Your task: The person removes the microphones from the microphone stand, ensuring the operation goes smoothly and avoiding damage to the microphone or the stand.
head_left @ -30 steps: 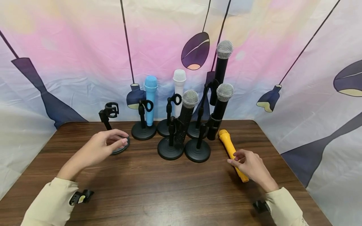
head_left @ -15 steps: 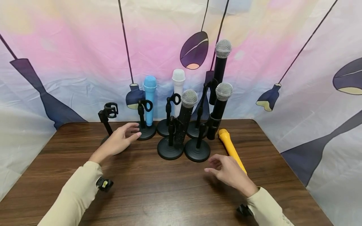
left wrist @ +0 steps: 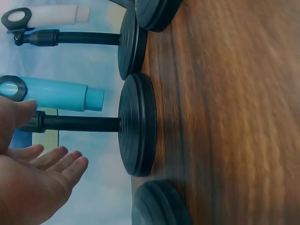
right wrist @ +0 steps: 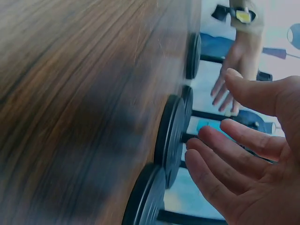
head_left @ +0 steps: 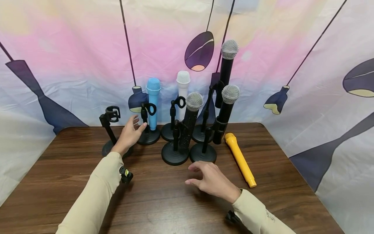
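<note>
Your step seems a reach: left hand (head_left: 129, 135), fingers apart, near the stand (head_left: 148, 137) of blue microphone (head_left: 153, 95); next probably needs closing. Right hand (head_left: 212, 180) holds nothing.

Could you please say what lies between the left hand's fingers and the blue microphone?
In the left wrist view, the post of a black stand shows between the left hand's fingers and the blue microphone.

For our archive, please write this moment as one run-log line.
Left hand: near blue microphone, contact unclear; Right hand: above table, holding nothing; Yellow microphone: lying on table; Leftmost stand: no microphone
</note>
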Available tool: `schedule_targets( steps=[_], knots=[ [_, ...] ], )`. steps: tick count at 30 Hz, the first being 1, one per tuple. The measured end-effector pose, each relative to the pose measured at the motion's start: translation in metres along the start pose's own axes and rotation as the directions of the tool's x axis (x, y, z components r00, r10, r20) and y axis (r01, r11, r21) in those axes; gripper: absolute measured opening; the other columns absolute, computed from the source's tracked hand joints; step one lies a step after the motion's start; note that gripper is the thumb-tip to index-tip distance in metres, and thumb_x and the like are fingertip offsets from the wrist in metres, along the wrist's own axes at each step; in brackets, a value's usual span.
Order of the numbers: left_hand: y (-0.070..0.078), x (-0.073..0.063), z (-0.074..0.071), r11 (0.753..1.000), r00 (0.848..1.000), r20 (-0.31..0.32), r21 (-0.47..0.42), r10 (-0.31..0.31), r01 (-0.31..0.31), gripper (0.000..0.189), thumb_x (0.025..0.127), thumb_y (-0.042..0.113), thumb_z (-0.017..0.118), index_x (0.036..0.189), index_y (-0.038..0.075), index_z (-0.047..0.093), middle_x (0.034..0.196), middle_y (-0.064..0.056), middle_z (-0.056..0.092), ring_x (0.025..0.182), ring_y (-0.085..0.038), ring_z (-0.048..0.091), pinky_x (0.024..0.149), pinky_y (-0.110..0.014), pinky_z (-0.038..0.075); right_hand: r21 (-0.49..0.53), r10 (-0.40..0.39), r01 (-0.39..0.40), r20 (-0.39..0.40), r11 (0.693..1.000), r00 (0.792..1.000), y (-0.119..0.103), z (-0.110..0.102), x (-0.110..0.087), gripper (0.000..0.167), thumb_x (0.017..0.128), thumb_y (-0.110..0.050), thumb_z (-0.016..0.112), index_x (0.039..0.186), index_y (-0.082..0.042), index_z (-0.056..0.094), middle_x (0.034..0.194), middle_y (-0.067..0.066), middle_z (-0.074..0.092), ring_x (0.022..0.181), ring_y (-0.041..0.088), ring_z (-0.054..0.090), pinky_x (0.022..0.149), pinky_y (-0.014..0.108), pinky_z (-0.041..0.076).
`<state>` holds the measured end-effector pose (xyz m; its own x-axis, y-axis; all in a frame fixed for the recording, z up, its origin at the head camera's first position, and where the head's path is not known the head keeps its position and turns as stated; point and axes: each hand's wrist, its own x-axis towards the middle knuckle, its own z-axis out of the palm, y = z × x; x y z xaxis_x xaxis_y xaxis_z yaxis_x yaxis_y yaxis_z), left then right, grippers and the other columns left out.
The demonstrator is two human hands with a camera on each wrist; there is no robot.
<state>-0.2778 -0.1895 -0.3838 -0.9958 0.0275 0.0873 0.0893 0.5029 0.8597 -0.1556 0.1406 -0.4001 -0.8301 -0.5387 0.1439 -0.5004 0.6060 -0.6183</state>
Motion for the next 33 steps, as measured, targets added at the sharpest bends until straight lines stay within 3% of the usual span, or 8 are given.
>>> schedule_targets(
  steps=[11,21,24,29,33],
  knots=[
    [0.007,0.017,0.011,0.995,0.995,-0.094,-0.091,0.028,-0.036,0.066,0.111,0.032,0.042,0.164,0.011,0.009,0.163,-0.025,0.019,0.149,-0.042,0.026,0.115,-0.054,0.031,-0.045,-0.079,0.080,0.025,0.996,0.997,-0.014,0.015,0.016,0.066,0.090,-0.042,0.078,0.139,-0.004,0.058,0.136,0.008,0.062,0.124,0.020,0.059,0.101,0.040,0.049],
    [0.012,0.023,0.013,0.991,0.997,-0.072,-0.132,-0.002,-0.008,0.062,0.111,0.032,0.041,0.160,0.003,0.016,0.162,-0.027,0.019,0.148,-0.044,0.025,0.115,-0.055,0.030,-0.067,-0.098,0.101,0.045,0.993,0.994,-0.019,0.028,0.027,0.070,0.091,-0.046,0.075,0.144,-0.006,0.054,0.142,0.005,0.058,0.126,0.016,0.057,0.103,0.041,0.047],
    [0.011,0.022,0.011,0.995,0.997,-0.075,-0.102,0.001,-0.009,0.061,0.111,0.034,0.039,0.159,0.003,0.017,0.160,-0.028,0.022,0.146,-0.045,0.027,0.113,-0.057,0.031,-0.070,-0.101,0.104,0.046,0.992,0.994,-0.019,0.030,0.031,0.068,0.091,-0.045,0.075,0.144,-0.006,0.054,0.142,0.005,0.058,0.127,0.016,0.057,0.103,0.040,0.047],
    [0.007,0.018,0.009,0.997,0.996,-0.057,-0.010,0.070,-0.070,0.057,0.112,0.035,0.036,0.158,0.004,0.023,0.146,-0.030,0.040,0.139,-0.046,0.038,0.106,-0.060,0.037,-0.058,-0.080,0.082,0.039,0.995,0.996,-0.021,0.030,0.035,0.067,0.091,-0.043,0.076,0.143,-0.006,0.054,0.143,0.006,0.057,0.130,0.017,0.054,0.105,0.041,0.046],
    [0.005,0.014,0.008,0.995,0.995,-0.032,0.033,0.099,-0.098,0.057,0.112,0.035,0.036,0.159,0.006,0.023,0.147,-0.029,0.041,0.139,-0.045,0.040,0.105,-0.061,0.038,-0.027,-0.063,0.064,0.031,0.998,0.998,-0.022,0.030,0.038,0.066,0.092,-0.043,0.076,0.143,-0.006,0.055,0.143,0.006,0.057,0.130,0.020,0.055,0.104,0.041,0.047]
  ],
)
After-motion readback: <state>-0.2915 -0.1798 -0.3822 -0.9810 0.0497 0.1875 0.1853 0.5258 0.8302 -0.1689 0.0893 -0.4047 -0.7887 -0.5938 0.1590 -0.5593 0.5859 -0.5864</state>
